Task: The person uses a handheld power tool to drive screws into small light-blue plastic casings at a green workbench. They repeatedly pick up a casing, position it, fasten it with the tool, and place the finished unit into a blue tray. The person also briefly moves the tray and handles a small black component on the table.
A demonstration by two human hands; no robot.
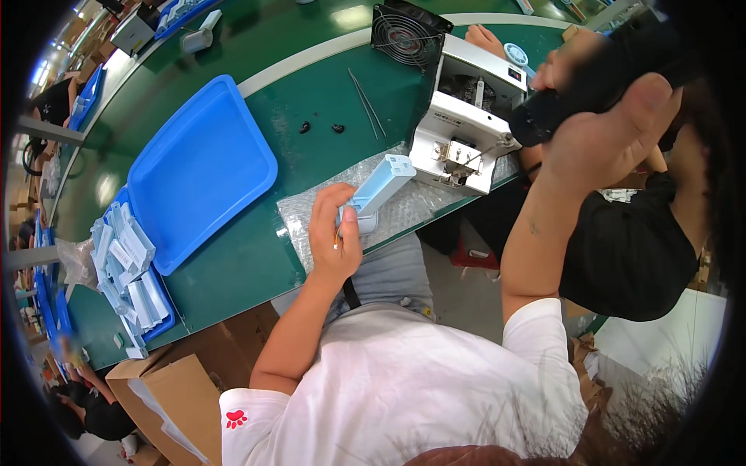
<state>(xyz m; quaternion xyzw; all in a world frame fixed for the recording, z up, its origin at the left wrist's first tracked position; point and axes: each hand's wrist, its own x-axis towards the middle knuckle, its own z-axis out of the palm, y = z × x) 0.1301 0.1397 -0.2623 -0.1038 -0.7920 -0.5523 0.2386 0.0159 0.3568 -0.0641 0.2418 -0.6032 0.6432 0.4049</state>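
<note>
Left hand (325, 233): one, clamped on a light-blue housing (386, 183), fingers wrapped round its lower end. Right hand (602, 144): one, raised well apart from the left and from the housing, against a blurred dark object (571, 102); whether it grips this, cannot tell.

Housing in hand: one, tilted, above a bubble-wrap sheet (299, 221), upper end just beside the machine. Wire end with white connector (336, 246): one, at the left thumb.

Machine, silver-white (466, 116): one. Fan, black (406, 39): one, behind the machine. Tweezers (364, 101): one pair. Small black pieces (338, 129): two, lying apart. Large blue tray (202, 167): one, on the green table (225, 299). Smaller blue tray (161, 330): one, under heaped light-blue parts (128, 256), overlapping, not countable. Another person's hand (483, 39): one, beyond the machine.
</note>
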